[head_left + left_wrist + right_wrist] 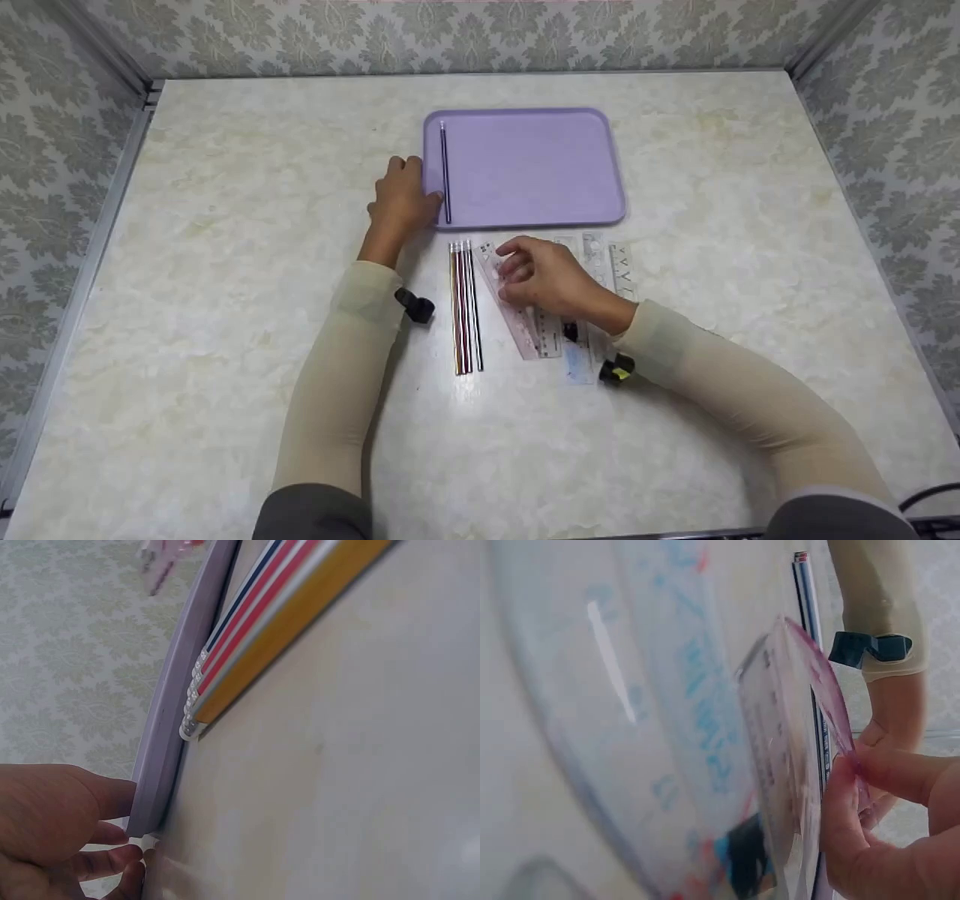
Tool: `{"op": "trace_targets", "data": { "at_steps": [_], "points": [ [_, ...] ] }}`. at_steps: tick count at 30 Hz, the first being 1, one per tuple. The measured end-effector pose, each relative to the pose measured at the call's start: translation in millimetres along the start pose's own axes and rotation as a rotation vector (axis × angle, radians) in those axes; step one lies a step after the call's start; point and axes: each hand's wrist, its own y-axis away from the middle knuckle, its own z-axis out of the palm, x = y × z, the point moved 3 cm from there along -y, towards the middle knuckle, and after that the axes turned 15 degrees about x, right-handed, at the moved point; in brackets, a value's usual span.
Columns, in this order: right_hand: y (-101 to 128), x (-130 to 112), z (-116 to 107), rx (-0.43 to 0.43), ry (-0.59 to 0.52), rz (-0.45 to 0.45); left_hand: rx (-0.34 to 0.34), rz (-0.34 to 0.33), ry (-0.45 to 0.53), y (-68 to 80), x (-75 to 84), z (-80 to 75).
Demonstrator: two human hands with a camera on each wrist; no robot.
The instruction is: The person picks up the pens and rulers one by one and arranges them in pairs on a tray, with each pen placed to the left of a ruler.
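A purple tray [540, 165] lies on the pale table with one dark pencil [445, 172] along its left inner edge. My left hand [401, 199] is at the tray's front left corner, and its thumb and fingers [105, 799] pinch the rim [172, 705]. In front of the tray, several striped pencils [465, 307] lie side by side. To their right, my right hand [525, 274] pinches a clear pink-tinted ruler [525, 330] and tilts its edge [780, 750] up off the table. The fingertips [847, 787] grip that thin edge.
More clear rulers and stencils [607, 262] lie flat under and right of my right hand. Patterned walls close the table on the left, back and right. Bare tabletop stretches to the left [225, 225] and right [750, 210] of the tray.
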Motion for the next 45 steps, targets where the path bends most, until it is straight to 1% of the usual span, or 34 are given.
{"op": "trace_targets", "data": {
  "at_steps": [7, 13, 19, 27, 36, 45],
  "points": [
    [0.0, 4.3, -0.6, -0.039, -0.086, 0.042, 0.003, 0.001, 0.007, 0.4, -0.2, -0.5],
    [1.6, 4.4, 0.1, -0.072, -0.195, 0.103, 0.005, 0.002, 0.009, 0.2, -0.6, 0.0],
    [1.8, 2.4, 0.9, -0.088, -0.302, 0.151, 0.01, 0.007, 0.008, -0.7, -1.5, 0.9],
    [-4.0, -1.9, -4.2, -0.102, -0.318, 0.177, 0.012, 0.01, 0.004, -0.3, -1.5, 1.3],
    [-15.2, -6.7, -9.0, -0.114, -0.418, 0.222, 0.009, 0.009, -0.004, 0.2, -1.2, 1.2],
    [-30.2, -15.5, -9.6, -0.102, -0.465, 0.239, 0.007, 0.005, -0.009, 1.1, -0.7, 0.1]
  ]
}}
